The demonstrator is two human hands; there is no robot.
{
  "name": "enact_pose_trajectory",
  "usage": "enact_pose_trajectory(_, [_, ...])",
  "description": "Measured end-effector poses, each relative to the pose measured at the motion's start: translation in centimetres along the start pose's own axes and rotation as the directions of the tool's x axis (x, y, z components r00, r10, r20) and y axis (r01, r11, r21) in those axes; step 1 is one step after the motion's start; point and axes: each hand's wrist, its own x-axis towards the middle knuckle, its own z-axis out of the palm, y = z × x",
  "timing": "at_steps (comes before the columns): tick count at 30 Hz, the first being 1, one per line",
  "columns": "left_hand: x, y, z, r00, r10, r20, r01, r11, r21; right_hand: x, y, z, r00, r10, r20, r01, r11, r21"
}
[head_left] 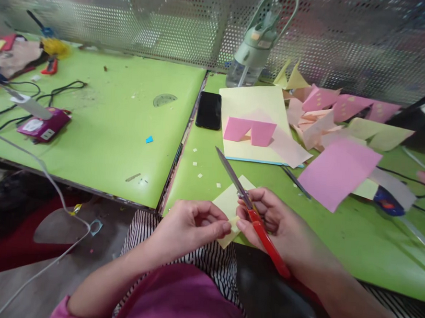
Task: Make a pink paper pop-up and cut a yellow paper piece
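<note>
Bright green tabletop (337, 243) just beyond the grip, small pale-yellow paper piece (234, 224) between both hands' fingertips.
Left hand (189, 222) with thumb and forefinger nearly closed on the piece's left edge; right hand (284, 223) pinching from the opposite side while also holding steel scissors with red plastic handles (265, 235), blades slanting away past the pinch. Cannot tell whether joined to the wider pale-yellow sheet (230, 198) just behind the fingertips. Probably almost weightless, thin, easily creased or torn; best taken lightly by opposite edges, clear of the blades. Beyond the grip, folded pink paper (264, 133) standing upright; farther left, black smartphone (208, 111) lying flat.
</note>
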Motion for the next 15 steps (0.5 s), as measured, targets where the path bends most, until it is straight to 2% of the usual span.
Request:
enact_pose_trajectory(4, [0.3,1.0,-0.7,0.998,0.041,-0.047,-0.045,0.995,-0.086,0.2,-0.7,0.0,0.999,-0.032,-0.012,0.031,0.997,-0.066])
enact_pose_trajectory(8, [0.8,1.7,-1.4,0.988,0.113,-0.11,-0.132,0.974,-0.186,-0.8,-0.5,-1.8,1.0,0.0,0.004,0.001,0.964,-0.267])
enact_pose_trajectory(13, [1.4,1.6,-1.8,0.977,0.153,-0.147,-0.185,0.954,-0.236,-3.1,-0.5,-3.2,0.983,-0.033,-0.18,-0.066,0.852,-0.52])
enact_pose_trajectory(15, [1.6,1.5,-1.7,0.977,0.153,-0.15,-0.186,0.953,-0.24,-3.8,-0.4,-3.2,0.98,-0.03,-0.198,-0.088,0.824,-0.56])
